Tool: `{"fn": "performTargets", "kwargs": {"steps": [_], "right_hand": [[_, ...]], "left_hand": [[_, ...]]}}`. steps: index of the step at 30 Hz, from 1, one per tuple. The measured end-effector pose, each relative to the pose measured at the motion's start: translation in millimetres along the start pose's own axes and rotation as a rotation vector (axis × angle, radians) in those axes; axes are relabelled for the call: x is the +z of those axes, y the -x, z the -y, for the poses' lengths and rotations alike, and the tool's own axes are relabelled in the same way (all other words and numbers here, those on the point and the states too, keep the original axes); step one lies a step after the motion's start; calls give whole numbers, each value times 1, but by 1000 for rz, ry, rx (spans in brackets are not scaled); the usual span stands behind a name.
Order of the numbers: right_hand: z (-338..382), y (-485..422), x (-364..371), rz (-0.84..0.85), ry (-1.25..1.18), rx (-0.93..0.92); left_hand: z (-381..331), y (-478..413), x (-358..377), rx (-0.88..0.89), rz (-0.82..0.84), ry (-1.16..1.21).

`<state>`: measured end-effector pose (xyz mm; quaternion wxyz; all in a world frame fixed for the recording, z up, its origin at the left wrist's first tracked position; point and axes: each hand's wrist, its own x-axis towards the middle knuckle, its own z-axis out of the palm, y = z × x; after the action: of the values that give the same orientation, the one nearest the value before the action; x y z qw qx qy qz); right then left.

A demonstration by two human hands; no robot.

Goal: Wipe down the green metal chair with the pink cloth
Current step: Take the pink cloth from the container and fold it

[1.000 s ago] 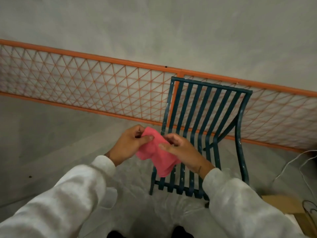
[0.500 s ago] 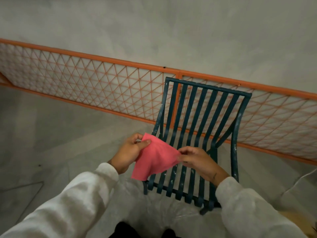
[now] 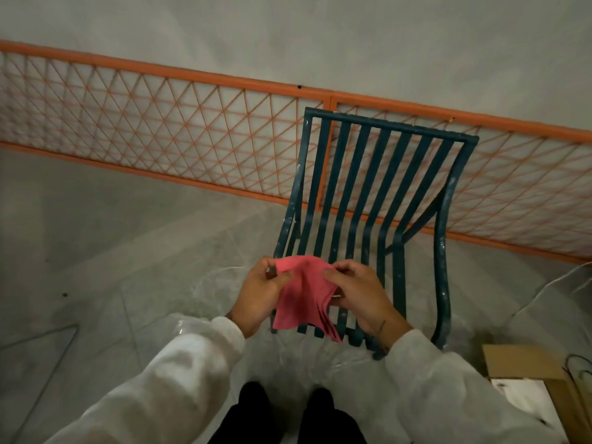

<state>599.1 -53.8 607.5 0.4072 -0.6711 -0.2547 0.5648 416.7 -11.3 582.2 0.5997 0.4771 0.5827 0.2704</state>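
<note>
Chair waiting, cloth readied over its seat.
The green metal chair stood against the orange lattice fence, apparently unwiped. The pink cloth hung in folded layers above the seat's front, probably being squared into a pad. The left hand pinched its top corner and the right hand its opposite edge, close together with thumbs on top.

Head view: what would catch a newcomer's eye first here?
The pink cloth at centre frame, held folded between the left hand and the right hand. Behind it stands the green metal chair, flecked with pale marks, in front of an orange mesh fence along the grey wall.
</note>
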Motion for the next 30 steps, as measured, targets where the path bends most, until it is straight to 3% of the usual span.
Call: {"fn": "performTargets", "kwargs": {"steps": [10,18,21,26,30], "right_hand": [[-26,0,68,-83,-39,20],[-39,-1,88,-159,-142,76],[-44,0,90,-174,-180,101],[-43,1,82,-66,-222,131],[-53,4,64,20,70,-2]], "left_hand": [[21,4,-26,96,159,-142],[35,-4,-36,81,196,-67],[33,1,-35,121,279,-111],[38,-4,-31,139,237,-182],[47,-12,-18,9,158,-162]]}}
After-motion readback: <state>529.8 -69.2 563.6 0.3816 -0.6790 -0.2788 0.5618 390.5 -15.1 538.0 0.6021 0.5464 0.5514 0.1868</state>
